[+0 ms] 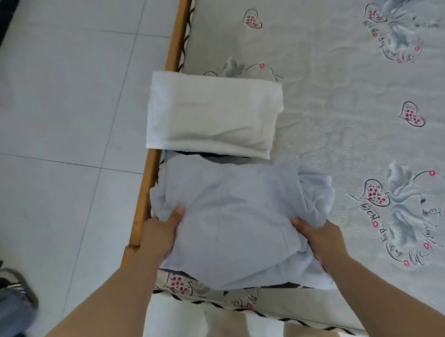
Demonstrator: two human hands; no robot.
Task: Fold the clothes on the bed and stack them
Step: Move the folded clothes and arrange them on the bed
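Gripping the pale blue garment (239,222) at both sides, the person holds it at the near corner of the bed (346,89), just on the near side of the folded white garment (212,114). The left hand (164,229) has its thumb on top of the cloth and its other fingers tucked beneath the left edge; the right hand (319,236) clenches a bunched fold at the right edge. A dark item (214,156) peeks out between the white garment and the blue one; what it is cannot be told.

The blue garment looks partly folded but loose, with a rumpled wad on the side away from the wooden bed rail (158,159). To do this step well, that wad should probably be smoothed and tucked in first, so the bundle matches the white garment's outline. Both hands should then carry it level, supporting it from beneath, and lay it squarely on the white garment, edges aligned, so nothing slumps toward the rail.
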